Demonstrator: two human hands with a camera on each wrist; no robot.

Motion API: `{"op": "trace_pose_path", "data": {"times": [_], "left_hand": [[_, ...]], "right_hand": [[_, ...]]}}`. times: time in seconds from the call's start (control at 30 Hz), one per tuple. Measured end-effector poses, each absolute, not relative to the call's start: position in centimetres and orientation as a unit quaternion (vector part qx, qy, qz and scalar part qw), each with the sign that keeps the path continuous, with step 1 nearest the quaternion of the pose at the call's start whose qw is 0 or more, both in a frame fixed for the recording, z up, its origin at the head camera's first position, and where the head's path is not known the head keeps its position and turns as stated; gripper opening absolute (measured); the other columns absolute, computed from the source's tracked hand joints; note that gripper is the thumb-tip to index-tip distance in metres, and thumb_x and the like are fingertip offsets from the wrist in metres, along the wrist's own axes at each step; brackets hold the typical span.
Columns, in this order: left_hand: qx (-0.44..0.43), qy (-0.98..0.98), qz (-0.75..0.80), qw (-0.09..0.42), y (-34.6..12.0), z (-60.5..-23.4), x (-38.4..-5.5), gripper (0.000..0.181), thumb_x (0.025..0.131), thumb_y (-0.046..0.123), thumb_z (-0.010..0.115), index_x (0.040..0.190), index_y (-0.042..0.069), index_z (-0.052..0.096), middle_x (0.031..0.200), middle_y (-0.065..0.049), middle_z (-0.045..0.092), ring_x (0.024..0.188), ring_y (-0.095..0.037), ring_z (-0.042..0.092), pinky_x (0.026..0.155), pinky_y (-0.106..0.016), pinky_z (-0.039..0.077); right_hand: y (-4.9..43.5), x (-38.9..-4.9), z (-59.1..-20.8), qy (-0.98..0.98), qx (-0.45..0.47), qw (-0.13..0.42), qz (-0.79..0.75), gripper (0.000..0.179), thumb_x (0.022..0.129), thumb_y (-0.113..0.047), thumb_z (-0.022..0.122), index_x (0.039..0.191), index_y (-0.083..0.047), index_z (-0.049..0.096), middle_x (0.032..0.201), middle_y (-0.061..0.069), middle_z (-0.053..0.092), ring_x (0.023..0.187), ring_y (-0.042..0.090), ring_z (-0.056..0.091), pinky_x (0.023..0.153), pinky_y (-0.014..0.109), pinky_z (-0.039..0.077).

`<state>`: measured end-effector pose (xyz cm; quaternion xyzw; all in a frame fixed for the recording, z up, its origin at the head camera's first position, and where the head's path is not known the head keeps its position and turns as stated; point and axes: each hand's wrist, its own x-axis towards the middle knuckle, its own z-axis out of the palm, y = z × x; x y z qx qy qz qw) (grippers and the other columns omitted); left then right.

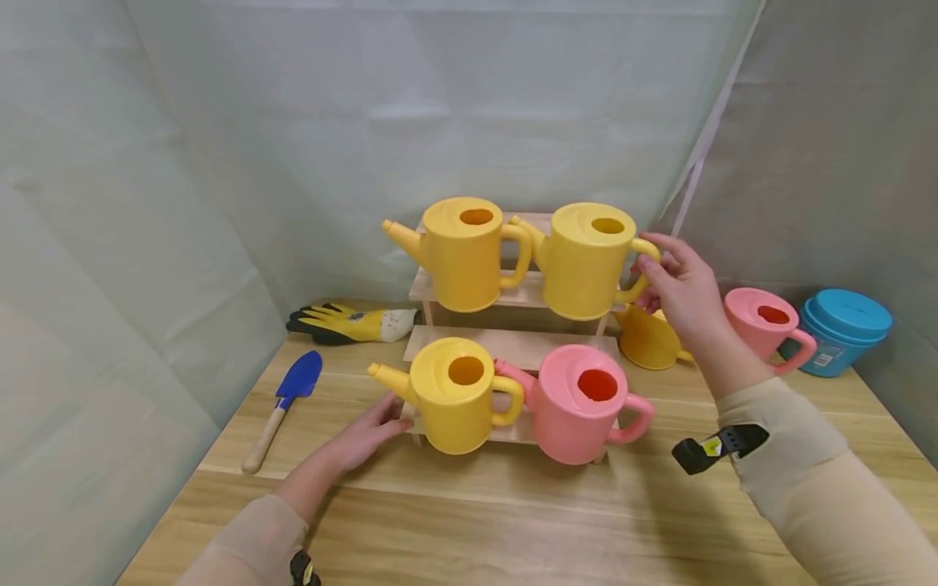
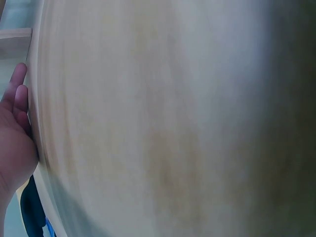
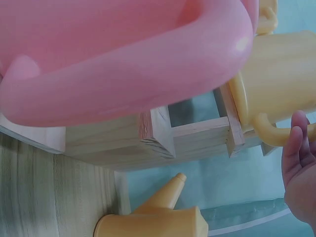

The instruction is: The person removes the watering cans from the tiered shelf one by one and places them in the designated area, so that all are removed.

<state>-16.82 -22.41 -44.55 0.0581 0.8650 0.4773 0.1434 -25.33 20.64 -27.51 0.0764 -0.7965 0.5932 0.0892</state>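
Observation:
My right hand holds the handle of a yellow watering can at the right of the top shelf. The right wrist view also shows its fingers at that handle. Another yellow watering can stands to its left. On the lowest step of the wooden stand are a third yellow watering can and a pink watering can. My left hand rests by the stand's lower left end, fingers extended, in the left wrist view too.
Left of the stand lie a yellow-black glove and a blue trowel. Behind my right arm stand an orange-yellow watering can, another pink watering can and a blue lidded tub. Pale curtains hang behind.

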Motion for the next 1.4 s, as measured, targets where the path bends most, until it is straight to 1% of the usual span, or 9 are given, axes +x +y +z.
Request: {"op": "trace_pose_path", "data": {"times": [0.07, 0.3, 0.43, 0.53, 0.7, 0.87, 1.17, 1.33, 1.4], "left_hand": [[0.059, 0.865, 0.477, 0.142, -22.4, -44.6, -16.8, 0.073, 0.09, 0.048, 0.054, 0.15, 0.024, 0.019, 0.151, -0.02, 0.023, 0.135, -0.04, 0.025, 0.107, -0.058, 0.019], [0.062, 0.868, 0.472, 0.14, -22.6, -44.6, -16.9, 0.072, 0.091, 0.049, 0.053, 0.15, 0.025, 0.019, 0.151, -0.02, 0.023, 0.135, -0.04, 0.024, 0.106, -0.059, 0.019], [0.06, 0.869, 0.47, 0.143, -22.6, -44.7, -16.9, 0.074, 0.091, 0.05, 0.053, 0.15, 0.024, 0.018, 0.151, -0.02, 0.022, 0.136, -0.04, 0.024, 0.106, -0.059, 0.019], [0.061, 0.868, 0.472, 0.142, -22.6, -44.7, -16.9, 0.074, 0.091, 0.05, 0.053, 0.15, 0.024, 0.018, 0.151, -0.02, 0.023, 0.135, -0.04, 0.024, 0.106, -0.059, 0.019], [0.068, 0.867, 0.476, 0.135, -22.6, -44.7, -17.0, 0.073, 0.091, 0.048, 0.053, 0.15, 0.023, 0.019, 0.151, -0.02, 0.023, 0.135, -0.041, 0.025, 0.106, -0.059, 0.02], [0.065, 0.867, 0.475, 0.138, -22.6, -44.6, -16.9, 0.074, 0.091, 0.048, 0.054, 0.15, 0.023, 0.019, 0.151, -0.02, 0.023, 0.135, -0.04, 0.025, 0.107, -0.058, 0.019], [0.07, 0.869, 0.471, 0.131, -22.6, -44.8, -16.9, 0.071, 0.092, 0.046, 0.053, 0.15, 0.022, 0.021, 0.148, -0.022, 0.028, 0.133, -0.04, 0.029, 0.105, -0.059, 0.022], [0.066, 0.869, 0.472, 0.133, -22.6, -44.8, -17.0, 0.072, 0.091, 0.047, 0.053, 0.15, 0.024, 0.019, 0.148, -0.021, 0.028, 0.133, -0.039, 0.03, 0.105, -0.059, 0.022], [0.066, 0.868, 0.473, 0.136, -22.6, -44.7, -17.0, 0.072, 0.091, 0.047, 0.054, 0.15, 0.024, 0.019, 0.149, -0.02, 0.027, 0.133, -0.039, 0.029, 0.105, -0.058, 0.022]], "right_hand": [[20.6, -25.3, -27.5, -0.8, 0.077, 0.088, 0.589, 0.047, 0.091, -0.041, 0.054, 0.136, -0.03, 0.046, 0.109, 0.015, 0.054, 0.062, 0.015, 0.054, 0.063, 0.022, 0.052], [20.8, -25.0, -27.5, -0.811, 0.076, 0.094, 0.572, 0.046, 0.091, -0.042, 0.053, 0.134, -0.028, 0.045, 0.104, 0.007, 0.055, 0.06, 0.017, 0.051, 0.061, 0.023, 0.051], [20.9, -25.0, -27.6, -0.818, 0.073, 0.108, 0.56, 0.043, 0.092, -0.042, 0.052, 0.132, -0.028, 0.045, 0.105, 0.011, 0.054, 0.058, 0.017, 0.05, 0.058, 0.023, 0.05], [21.0, -25.1, -27.7, -0.822, 0.069, 0.121, 0.552, 0.041, 0.093, -0.041, 0.05, 0.131, -0.028, 0.045, 0.103, 0.011, 0.055, 0.057, 0.017, 0.048, 0.057, 0.023, 0.049], [21.3, -25.2, -27.7, -0.821, 0.062, 0.142, 0.55, 0.039, 0.093, -0.04, 0.05, 0.13, -0.028, 0.047, 0.098, 0.007, 0.056, 0.055, 0.016, 0.047, 0.055, 0.022, 0.048], [22.2, -25.1, -27.9, -0.823, 0.052, 0.157, 0.543, 0.039, 0.093, -0.041, 0.049, 0.13, -0.029, 0.047, 0.095, 0.002, 0.055, 0.055, 0.015, 0.048, 0.054, 0.021, 0.048], [24.6, -24.3, -28.1, -0.82, 0.02, 0.175, 0.545, 0.041, 0.092, -0.043, 0.047, 0.131, -0.032, 0.046, 0.099, 0.001, 0.054, 0.06, 0.014, 0.05, 0.058, 0.019, 0.048], [26.2, -23.9, -28.2, -0.814, 0.001, 0.177, 0.553, 0.042, 0.091, -0.045, 0.046, 0.132, -0.034, 0.044, 0.099, 0.001, 0.052, 0.064, 0.015, 0.05, 0.061, 0.017, 0.048], [26.9, -23.7, -28.3, -0.807, -0.004, 0.184, 0.562, 0.043, 0.09, -0.044, 0.048, 0.132, -0.033, 0.045, 0.098, 0.002, 0.053, 0.064, 0.015, 0.051, 0.061, 0.016, 0.048]]}}
